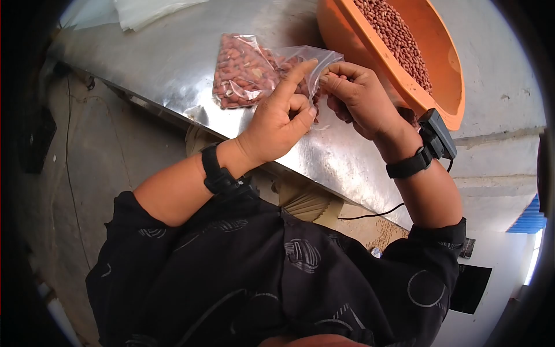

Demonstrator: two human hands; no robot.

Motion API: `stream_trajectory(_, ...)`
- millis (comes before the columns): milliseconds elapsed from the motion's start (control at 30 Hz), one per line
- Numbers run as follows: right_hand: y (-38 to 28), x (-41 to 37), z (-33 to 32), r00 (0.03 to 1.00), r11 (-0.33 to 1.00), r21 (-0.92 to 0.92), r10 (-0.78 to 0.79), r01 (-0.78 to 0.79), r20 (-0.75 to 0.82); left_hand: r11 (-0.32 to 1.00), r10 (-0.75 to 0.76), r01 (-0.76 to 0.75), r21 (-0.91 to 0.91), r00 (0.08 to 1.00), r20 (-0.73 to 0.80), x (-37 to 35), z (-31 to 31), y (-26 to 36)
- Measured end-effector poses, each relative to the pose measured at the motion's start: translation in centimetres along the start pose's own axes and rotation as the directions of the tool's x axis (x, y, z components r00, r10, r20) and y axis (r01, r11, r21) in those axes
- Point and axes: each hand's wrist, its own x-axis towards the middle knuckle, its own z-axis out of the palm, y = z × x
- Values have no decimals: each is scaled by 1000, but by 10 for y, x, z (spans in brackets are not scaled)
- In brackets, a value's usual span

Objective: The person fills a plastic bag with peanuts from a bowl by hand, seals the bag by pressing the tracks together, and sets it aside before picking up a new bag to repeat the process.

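Observation:
A clear plastic bag [245, 72] of reddish peanuts lies on the metal table, its open end toward my hands. My left hand [283, 113] is at the bag's mouth, index finger stretched along the plastic and the thumb and other fingers curled at its near edge. Pinched fingers of my right hand [361, 98] hold the bag's right edge, close to the left fingertips. Some dark red peanuts show under the right hand's curled fingers; whether they are inside the bag I cannot tell.
An orange basin [454, 75] with many peanuts stands at the upper right of the metal table [162, 55]. White plastic sheets [150, 8] lie at the upper left. A black cable [373, 216] runs near the table's front edge. Loose peanuts [384, 234] lie below.

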Motion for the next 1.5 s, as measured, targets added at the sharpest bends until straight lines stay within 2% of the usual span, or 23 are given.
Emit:
stream_trajectory(100,1,17,9,989,998,-18,-68,66,-134,1000,-2,2,-14,1000,6,-1,0,0)
stream_trajectory(233,2,25,15,992,988,102,-107,114,-69,1000,0,0,26,1000,-14,1,-3,-3)
stream_trajectory(333,-10,12,11,995,983,160,-82,89,-48,1000,-10,11,22,999,-42,0,-2,-4)
stream_trajectory(433,-19,-6,-5,992,996,10,-92,94,-85,999,41,-40,15,998,-52,0,-1,-7)
stream_trajectory(467,-27,-14,-12,967,965,-160,-229,209,-114,1000,20,-20,11,999,-46,0,-2,-6)
stream_trajectory(500,-37,-21,-20,946,947,-182,-292,266,-138,1000,0,1,7,999,-40,-1,-2,-4)
stream_trajectory(533,-51,-30,-30,905,897,-304,-385,321,-181,1000,-21,21,2,999,-36,0,-2,-3)
stream_trajectory(567,-57,-30,-51,831,816,-382,-526,433,-181,1000,-10,11,15,999,-32,0,-2,-4)
stream_trajectory(600,-65,-26,-71,786,792,-404,-573,457,-234,1000,-1,1,27,1000,-26,0,-3,-5)
stream_trajectory(633,-68,-19,-98,800,789,-443,-557,426,-222,999,10,-10,39,1000,-19,0,-3,-6)
stream_trajectory(700,-62,4,-144,931,848,-475,-338,237,-139,1000,-12,12,-18,1000,-20,0,-1,-1)
stream_trajectory(733,-55,14,-152,970,848,-523,-190,85,-152,999,-22,21,-44,1000,-20,0,-1,1)
stream_trajectory(800,-44,23,-152,976,788,-585,90,-193,-200,1000,5,-5,-31,1000,5,1,-2,-1)
stream_trajectory(833,-35,31,-163,974,764,-604,172,-226,-147,1000,15,-15,-24,1000,16,1,-3,-2)
stream_trajectory(900,-15,51,-167,971,768,-618,237,-168,31,1000,23,-23,-9,1000,-8,2,-3,0)
stream_trajectory(1000,-23,45,-154,945,784,-584,316,-212,81,1000,-17,17,5,1000,-16,1,-4,0)
stream_trajectory(1100,-11,40,-156,969,872,-452,240,-189,58,999,-44,44,-6,999,-3,1,-4,1)
stream_trajectory(1167,-14,39,-155,972,837,-535,206,-115,114,999,-26,26,-20,1000,-5,1,-3,2)
stream_trajectory(1233,-26,35,-143,958,835,-528,258,-155,126,999,9,-9,-31,1000,-13,3,-2,2)
stream_trajectory(1333,-15,44,-152,961,827,-555,218,-90,169,999,7,-7,-32,1000,-8,2,-4,-1)
stream_trajectory(1433,-16,43,-144,996,698,-716,63,-3,56,999,18,-18,-49,1000,-8,3,-4,1)
stream_trajectory(1500,-15,46,-154,997,520,-852,-75,63,28,998,15,-16,-57,1000,-9,3,-3,1)
